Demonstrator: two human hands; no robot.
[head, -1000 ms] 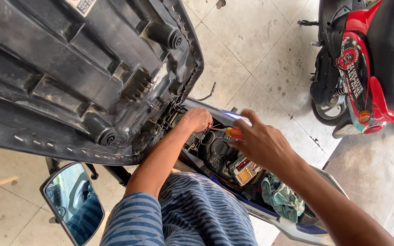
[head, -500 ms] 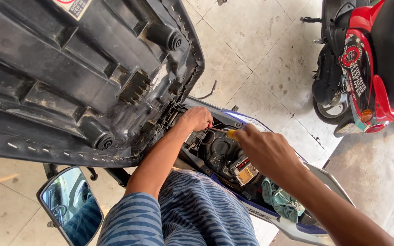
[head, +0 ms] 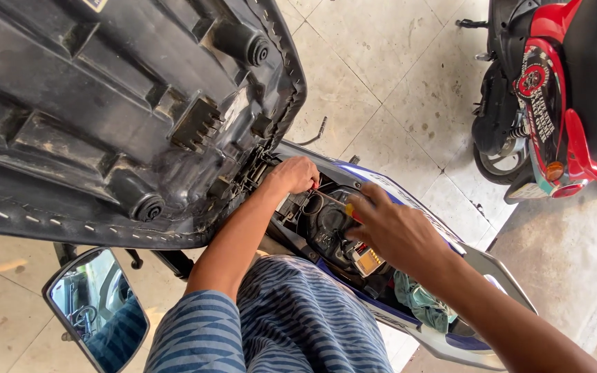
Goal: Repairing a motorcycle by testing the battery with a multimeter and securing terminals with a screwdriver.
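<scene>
Black bay: under-seat compartment [head: 329, 231] of scooter, frame centre, both hands inside.
Left hand [head: 293, 174]: 11 o'clock of bay, fingers curled shut on something red, too hidden to tell.
Right hand [head: 388, 231]: 3 o'clock, fingertips pinching small yellow-orange piece [head: 349, 210].
Seat [head: 119, 103]: raised, underside showing, 10 o'clock.
Mirror [head: 95, 307]: 7 o'clock.
Red scooter [head: 554, 90]: 2 o'clock, well apart.
</scene>
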